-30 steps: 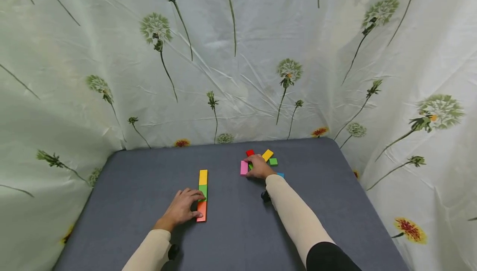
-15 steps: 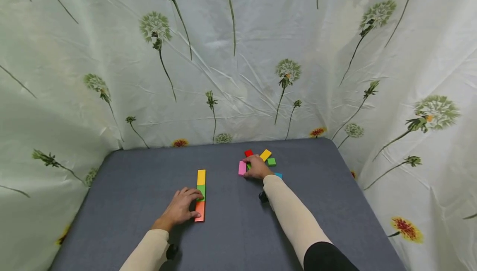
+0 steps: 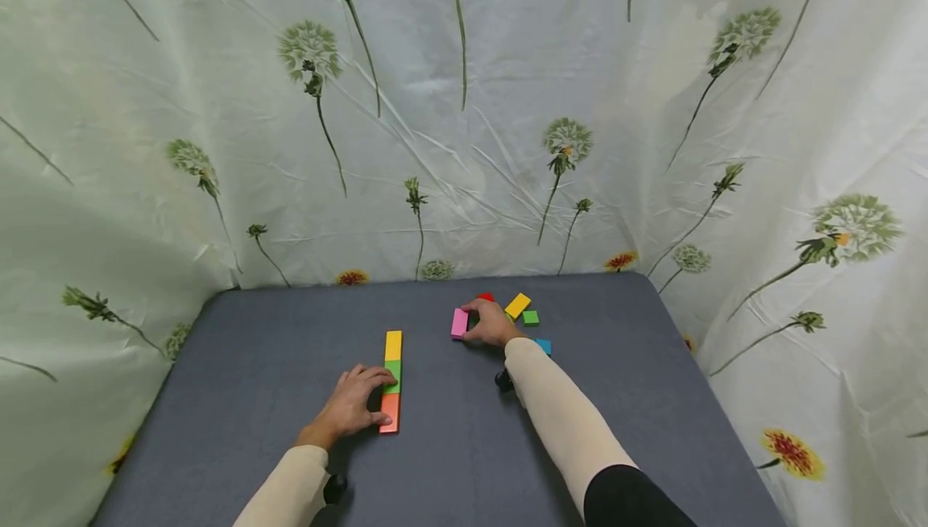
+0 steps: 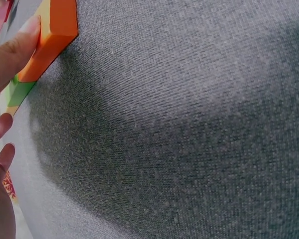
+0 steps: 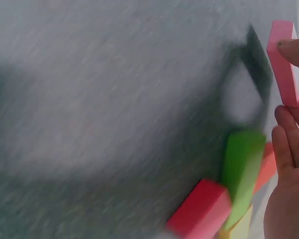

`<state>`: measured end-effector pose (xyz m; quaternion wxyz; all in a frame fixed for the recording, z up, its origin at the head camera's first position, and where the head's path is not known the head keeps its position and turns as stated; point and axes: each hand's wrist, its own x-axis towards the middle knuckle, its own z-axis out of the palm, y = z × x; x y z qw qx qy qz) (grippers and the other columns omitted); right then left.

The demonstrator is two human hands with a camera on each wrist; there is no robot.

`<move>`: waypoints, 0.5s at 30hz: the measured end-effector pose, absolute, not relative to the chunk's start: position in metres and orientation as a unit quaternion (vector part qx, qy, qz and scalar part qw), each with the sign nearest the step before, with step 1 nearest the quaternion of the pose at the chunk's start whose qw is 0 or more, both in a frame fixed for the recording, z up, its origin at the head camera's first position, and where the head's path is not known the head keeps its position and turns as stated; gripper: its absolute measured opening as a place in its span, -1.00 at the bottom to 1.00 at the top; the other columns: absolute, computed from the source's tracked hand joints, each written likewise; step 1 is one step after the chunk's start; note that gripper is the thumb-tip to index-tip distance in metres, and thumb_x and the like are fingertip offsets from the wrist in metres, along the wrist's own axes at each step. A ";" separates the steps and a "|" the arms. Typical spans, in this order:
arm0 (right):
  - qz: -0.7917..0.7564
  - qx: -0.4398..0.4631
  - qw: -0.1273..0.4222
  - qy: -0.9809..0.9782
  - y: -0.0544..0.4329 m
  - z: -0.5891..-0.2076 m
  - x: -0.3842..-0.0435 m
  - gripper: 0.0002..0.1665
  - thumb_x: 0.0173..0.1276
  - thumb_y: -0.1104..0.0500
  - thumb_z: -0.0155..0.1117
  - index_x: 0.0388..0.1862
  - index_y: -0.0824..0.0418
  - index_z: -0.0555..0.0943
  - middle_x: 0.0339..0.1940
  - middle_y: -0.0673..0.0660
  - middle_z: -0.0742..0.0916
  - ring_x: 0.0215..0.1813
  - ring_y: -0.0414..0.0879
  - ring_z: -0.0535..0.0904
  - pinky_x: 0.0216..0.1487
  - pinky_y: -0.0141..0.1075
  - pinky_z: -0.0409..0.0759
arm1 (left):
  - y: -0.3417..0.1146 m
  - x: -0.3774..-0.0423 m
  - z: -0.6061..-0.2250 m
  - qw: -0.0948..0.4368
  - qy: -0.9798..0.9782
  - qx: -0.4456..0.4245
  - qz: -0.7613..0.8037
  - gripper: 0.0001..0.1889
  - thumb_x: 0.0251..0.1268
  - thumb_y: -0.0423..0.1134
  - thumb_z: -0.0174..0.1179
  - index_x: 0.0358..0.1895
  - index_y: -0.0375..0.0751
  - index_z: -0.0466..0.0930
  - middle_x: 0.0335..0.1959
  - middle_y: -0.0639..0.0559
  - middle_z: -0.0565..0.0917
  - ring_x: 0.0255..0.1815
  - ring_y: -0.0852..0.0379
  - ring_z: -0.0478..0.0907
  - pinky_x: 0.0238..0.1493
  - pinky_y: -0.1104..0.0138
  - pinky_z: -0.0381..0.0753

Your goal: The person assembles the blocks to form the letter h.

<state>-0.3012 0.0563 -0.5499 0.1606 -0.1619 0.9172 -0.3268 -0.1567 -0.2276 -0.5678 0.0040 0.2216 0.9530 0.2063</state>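
Observation:
My right hand pinches a pink block between thumb and fingers. In the right wrist view that pink block is off the cloth, apart from its shadow. Further left, a yellow block, a green block and an orange block lie end to end in a straight row. My left hand rests at this row, its thumb touching the orange block and its fingertips over the green one. In the left wrist view the other fingers are spread and loose.
Behind and beside my right hand lie loose blocks: red, yellow, green and blue. A longer green block shows under that hand. Grey cloth covers the table; a flowered curtain hangs behind.
My right hand has moved slightly left with the pink block, which is now tilted and further from the loose blocks. My left hand stays at the row.

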 end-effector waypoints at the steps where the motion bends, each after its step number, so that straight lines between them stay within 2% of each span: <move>1: -0.328 -0.170 0.156 0.916 0.052 -0.549 -0.302 -0.31 0.12 0.19 0.50 0.25 0.26 0.52 0.18 0.19 0.59 0.22 0.06 0.48 0.24 -0.11 0.41 | -0.228 -0.157 -0.568 0.004 0.953 0.223 0.207 -0.42 -0.24 -0.11 0.58 -0.02 -0.13 0.64 0.08 -0.02 0.60 -0.05 0.03 0.42 -0.06 0.09 0.35; 5: -0.342 -0.196 0.146 0.908 0.031 -0.542 -0.309 -0.33 0.12 0.21 0.49 0.24 0.28 0.52 0.15 0.19 0.60 0.17 0.04 0.52 0.17 -0.14 0.47 | -0.230 -0.156 -0.569 0.007 0.953 0.226 0.203 -0.43 -0.22 -0.10 0.57 -0.01 -0.12 0.64 0.08 -0.02 0.59 -0.03 0.03 0.43 -0.06 0.09 0.35; 15: -0.324 -0.219 0.164 0.906 -0.024 -0.530 -0.322 -0.30 0.15 0.16 0.48 0.28 0.25 0.48 0.18 0.16 0.58 0.19 0.00 0.50 0.17 -0.18 0.47 | -0.228 -0.158 -0.567 0.030 0.951 0.217 0.217 -0.43 -0.20 -0.09 0.56 -0.01 -0.12 0.63 0.07 -0.02 0.59 0.04 -0.03 0.44 0.00 0.02 0.33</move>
